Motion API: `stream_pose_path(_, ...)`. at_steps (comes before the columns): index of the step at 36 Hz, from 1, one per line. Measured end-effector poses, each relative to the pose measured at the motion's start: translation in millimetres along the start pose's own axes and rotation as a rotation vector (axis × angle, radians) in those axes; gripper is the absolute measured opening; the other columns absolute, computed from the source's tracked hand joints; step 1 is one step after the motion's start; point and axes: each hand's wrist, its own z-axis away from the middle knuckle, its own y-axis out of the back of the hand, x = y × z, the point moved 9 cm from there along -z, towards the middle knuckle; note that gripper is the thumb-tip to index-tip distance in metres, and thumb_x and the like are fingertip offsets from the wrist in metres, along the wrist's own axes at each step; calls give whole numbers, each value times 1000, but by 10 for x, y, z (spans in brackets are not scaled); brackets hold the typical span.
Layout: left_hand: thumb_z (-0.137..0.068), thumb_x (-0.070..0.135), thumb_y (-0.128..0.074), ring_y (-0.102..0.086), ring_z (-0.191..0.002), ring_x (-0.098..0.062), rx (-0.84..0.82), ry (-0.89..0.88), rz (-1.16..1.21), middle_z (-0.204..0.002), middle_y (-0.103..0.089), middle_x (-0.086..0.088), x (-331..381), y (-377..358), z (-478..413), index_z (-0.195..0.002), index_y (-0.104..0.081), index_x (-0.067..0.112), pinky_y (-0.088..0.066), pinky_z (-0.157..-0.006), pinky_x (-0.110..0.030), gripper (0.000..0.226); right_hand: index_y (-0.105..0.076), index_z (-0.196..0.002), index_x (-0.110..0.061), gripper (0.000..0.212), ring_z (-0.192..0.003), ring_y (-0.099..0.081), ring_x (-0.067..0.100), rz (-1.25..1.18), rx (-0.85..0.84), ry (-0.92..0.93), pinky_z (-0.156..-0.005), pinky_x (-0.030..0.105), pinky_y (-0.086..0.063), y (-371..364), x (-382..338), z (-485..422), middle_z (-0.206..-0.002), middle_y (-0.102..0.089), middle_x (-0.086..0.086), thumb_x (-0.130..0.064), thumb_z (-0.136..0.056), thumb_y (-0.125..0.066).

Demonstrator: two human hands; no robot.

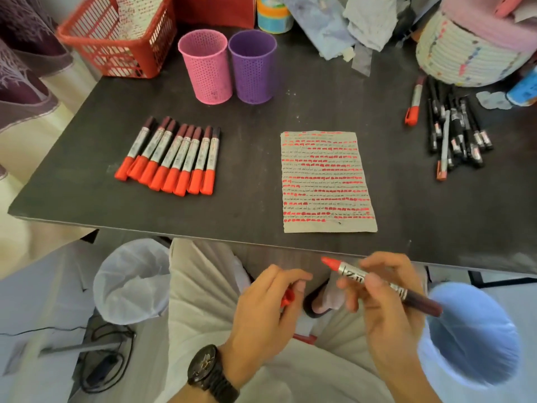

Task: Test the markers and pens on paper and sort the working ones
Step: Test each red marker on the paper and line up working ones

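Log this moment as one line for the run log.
right hand: holds uncapped red marker | left hand: holds red cap | paper: covered in red marks | row of red markers: left of paper

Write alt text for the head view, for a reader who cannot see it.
The right hand holds an uncapped silver-barrelled red marker and the left hand a small red cap, before a dark table. On it lie a grey paper sheet covered in red strokes, a row of red-capped markers, black pens, a pink mesh cup and a purple mesh cup.
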Motion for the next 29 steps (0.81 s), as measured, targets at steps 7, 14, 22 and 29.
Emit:
stream_pose_path(7,-89,54,-49,-49,-64,-5,-218,384,243,-80,-52,20,-496,-203,423,-100,-34,42,-38,-61,-15,22,-64,-65,-22,15,-37,-48,20,-175,161,-428,-37,19,-37,174,660,506,-51,-58,13,-15,-79,-64)
stream_pose_path(14,-88,54,-62,-59,-76,-6,-238,480,419,-90,-65,14,-506,-212,496,-102,-59,39,-49,-69,-20,21,-63,-63,-23,21,-41,-48,19,-126,177,-511,-38,21,-37,204,744,520,-54,-59,12,-17,-83,-61)
stream_pose_path(22,-79,53,-75,-69,-90,-12,-160,529,526,-98,-73,11,-486,-146,421,-104,-71,43,-57,-79,-26,27,-65,-67,-22,15,-46,-52,22,-71,103,-463,-43,25,-42,144,673,392,-59,-62,19,-21,-79,-58)
stream_pose_path(29,-76,56,-78,-63,-77,-4,-164,513,529,-91,-74,12,-419,-131,361,-102,-73,44,-51,-70,-19,29,-63,-72,-17,9,-49,-56,21,-49,6,-446,-45,25,-44,61,725,450,-60,-63,17,-20,-80,-60)
